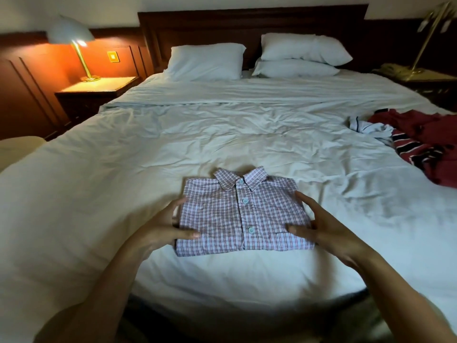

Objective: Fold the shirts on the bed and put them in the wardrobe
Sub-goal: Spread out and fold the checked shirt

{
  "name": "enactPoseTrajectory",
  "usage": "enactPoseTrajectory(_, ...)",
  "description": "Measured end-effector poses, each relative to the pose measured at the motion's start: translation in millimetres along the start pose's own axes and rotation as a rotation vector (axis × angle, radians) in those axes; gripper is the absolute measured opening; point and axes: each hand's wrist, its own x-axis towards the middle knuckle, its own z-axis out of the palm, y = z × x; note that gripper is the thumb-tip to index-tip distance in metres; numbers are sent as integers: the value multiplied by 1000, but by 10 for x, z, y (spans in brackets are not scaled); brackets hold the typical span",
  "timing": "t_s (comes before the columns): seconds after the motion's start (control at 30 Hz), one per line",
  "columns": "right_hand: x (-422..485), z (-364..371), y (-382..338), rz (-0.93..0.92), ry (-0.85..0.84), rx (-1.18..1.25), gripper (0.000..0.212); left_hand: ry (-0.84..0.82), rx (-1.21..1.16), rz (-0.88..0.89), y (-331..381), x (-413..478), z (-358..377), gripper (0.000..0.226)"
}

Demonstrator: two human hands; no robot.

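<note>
Left hand and right hand rest released, fingers spread, against the sides of the folded shirt. I see it flat on the bed, red clothes well apart.

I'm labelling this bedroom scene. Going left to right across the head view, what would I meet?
From the left: lit lamp → left hand → folded checked shirt → right hand → heap of red clothes.

Head-worn wide view, looking forward and down, bed close below
</note>
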Motion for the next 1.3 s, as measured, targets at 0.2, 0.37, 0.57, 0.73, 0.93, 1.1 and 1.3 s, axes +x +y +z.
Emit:
enactPoseTrajectory(0.2, 54, 33, 224, 48, 198, -182, 49, -1, 49, -15, -153, -21, -28, 86)
enactPoseTrajectory(0.37, 110, -134, 19, -2, 302, -635, 14, 44, 414, -22, -30, 94, -231, 81)
enactPoseTrajectory(0.57, 604, 70, -331, -239, 243, -827, 60, 235, 672, 387, 485, 664, 152, 76)
enactPoseTrajectory(0.73, 904, 435, 18, -99, 17, -1093, 96, 80, 1005, 336, 121, 1003, 641, 83)
enactPoseTrajectory(0.93, 1001, 170, 240, -67, 105, -1210, 129, 187, 1061, 303, -49, 1225, 450, 84)
enactPoseTrajectory(1.1, 841, 216, 145, -146, 93, -1137, 111, 294, 1042, 256, -105, 1010, 400, 100)
enactPoseTrajectory(1.3, 642, 353, 327, -230, -4, -1186, 87, 133, 1080, 452, -175, 637, 572, 113)
